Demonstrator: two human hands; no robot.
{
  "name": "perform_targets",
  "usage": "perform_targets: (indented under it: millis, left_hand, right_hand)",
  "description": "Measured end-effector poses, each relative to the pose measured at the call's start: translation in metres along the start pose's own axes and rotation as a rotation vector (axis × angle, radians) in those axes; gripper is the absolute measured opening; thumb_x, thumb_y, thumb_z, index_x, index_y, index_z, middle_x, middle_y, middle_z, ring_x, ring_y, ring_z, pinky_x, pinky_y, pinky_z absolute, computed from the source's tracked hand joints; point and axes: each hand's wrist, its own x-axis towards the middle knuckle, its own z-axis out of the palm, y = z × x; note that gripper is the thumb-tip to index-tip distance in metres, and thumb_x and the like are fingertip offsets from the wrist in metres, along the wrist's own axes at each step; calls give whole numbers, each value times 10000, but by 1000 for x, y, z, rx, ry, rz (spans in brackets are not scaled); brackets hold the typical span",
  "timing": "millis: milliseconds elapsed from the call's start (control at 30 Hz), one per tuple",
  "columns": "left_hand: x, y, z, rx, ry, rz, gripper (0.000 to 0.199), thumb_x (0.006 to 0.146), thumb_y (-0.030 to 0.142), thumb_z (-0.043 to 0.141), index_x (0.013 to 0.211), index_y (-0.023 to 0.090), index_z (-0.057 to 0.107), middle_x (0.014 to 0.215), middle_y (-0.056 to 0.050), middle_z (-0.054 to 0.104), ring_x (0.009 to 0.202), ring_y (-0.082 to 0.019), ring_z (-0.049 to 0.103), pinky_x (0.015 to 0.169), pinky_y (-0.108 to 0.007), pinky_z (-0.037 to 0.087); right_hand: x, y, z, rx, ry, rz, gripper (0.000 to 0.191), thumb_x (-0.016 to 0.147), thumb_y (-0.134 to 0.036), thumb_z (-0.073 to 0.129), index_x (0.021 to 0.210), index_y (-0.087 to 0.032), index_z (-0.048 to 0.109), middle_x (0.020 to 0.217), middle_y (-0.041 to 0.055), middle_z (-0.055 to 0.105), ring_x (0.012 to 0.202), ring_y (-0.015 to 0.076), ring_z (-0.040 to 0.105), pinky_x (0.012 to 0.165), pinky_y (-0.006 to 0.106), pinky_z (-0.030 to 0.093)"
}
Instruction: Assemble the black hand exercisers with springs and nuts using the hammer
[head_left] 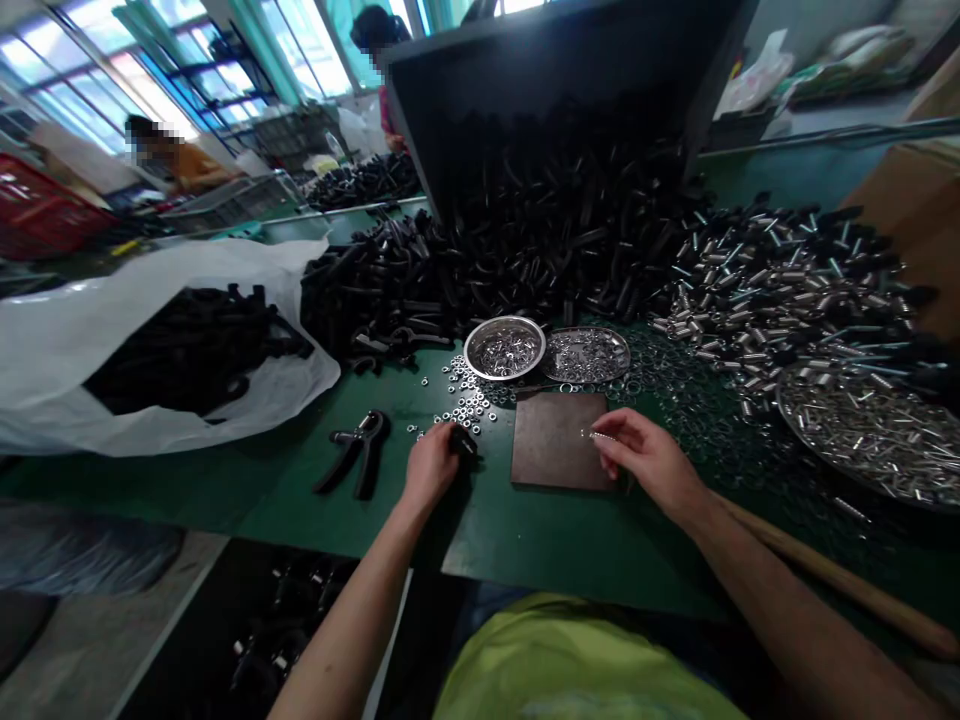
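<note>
My left hand [433, 466] is closed round a black plastic clamp part [464, 443], low over the green table, just left of a brown square plate [556, 440]. Between the fingertips of my right hand [646, 456] is a thin silvery metal piece [595, 434], perhaps a spring; it is too small to name surely. That hand hovers at the plate's right edge. A black spring clamp [361, 452] lies left of my left hand, its handles toward me. Small metal rings [471, 402] lie scattered beyond my left hand.
Behind the plate stand a round metal bowl [480, 368] and an oval tray [624, 352] of small parts. Black clamp parts [555, 240] heap against a dark bin. Springs and screws [780, 270] pile at right, above a wooden handle [847, 580]. A white sack [45, 350] lies left.
</note>
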Motion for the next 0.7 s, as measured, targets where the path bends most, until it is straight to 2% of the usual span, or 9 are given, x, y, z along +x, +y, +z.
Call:
perform_targets:
  millis: [100,167,233,300,400,533,633,700]
  left_hand:
    - [-1,6,-9,-105,-9,5,277,660,33,517,846,184,656,857,-37,667,844,-185,595,799,-282,437]
    - [-7,21,-13,-316,14,-63,199,684,95,562,835,179,661,815,-29,667,813,-185,603,786,-291,450]
    - [-17,43,-15,-641,-7,-166,181,694,202,639,869,168,670,794,-26,667,768,-181,613,753,-295,471]
    - [-28,71,-13,-971,-90,-241,275,667,284,710,909,159,676,782,-26,668,712,-167,618,722,-293,486]
    - [-43,107,-7,-1266,-219,-302,325,596,291,783,882,162,696,733,-23,673,660,-153,622,706,-285,494]
    - [-52,127,-3,-1371,-280,-280,262,585,262,796,813,170,707,716,-27,684,654,-155,629,686,-276,495]
    - [-53,126,-4,-1333,-283,-222,198,620,264,773,788,182,709,724,-29,683,667,-158,625,683,-277,490]
    - [-52,124,-4,-1243,-248,-148,155,622,248,768,755,193,710,757,-33,680,704,-163,621,700,-274,484]
  right_hand:
    - [-5,0,2,99,-17,20,243,723,-327,684,891,-174,598,669,-21,587,563,98,551,536,237,432]
    - [-10,-3,6,161,-16,24,245,684,-301,719,860,-168,611,746,-4,611,599,96,566,563,239,449]
    - [-15,-9,12,211,-37,30,261,659,-294,738,851,-170,613,788,0,615,594,93,564,562,244,463]
    - [-21,-17,20,241,-88,42,264,667,-300,734,862,-178,605,721,-20,599,543,87,543,523,242,458]
    - [-27,-26,30,240,-149,51,235,703,-310,710,865,-186,594,645,-40,572,505,83,515,478,226,434]
    - [-28,-27,33,191,-153,31,215,729,-322,697,855,-172,608,732,-6,623,549,81,524,484,213,420]
    - [-25,-22,32,239,-130,41,205,745,-322,686,868,-176,612,685,-24,613,523,72,514,484,205,412]
    - [-23,-19,32,305,-85,49,204,735,-315,695,868,-184,610,724,-15,636,594,91,565,539,215,449]
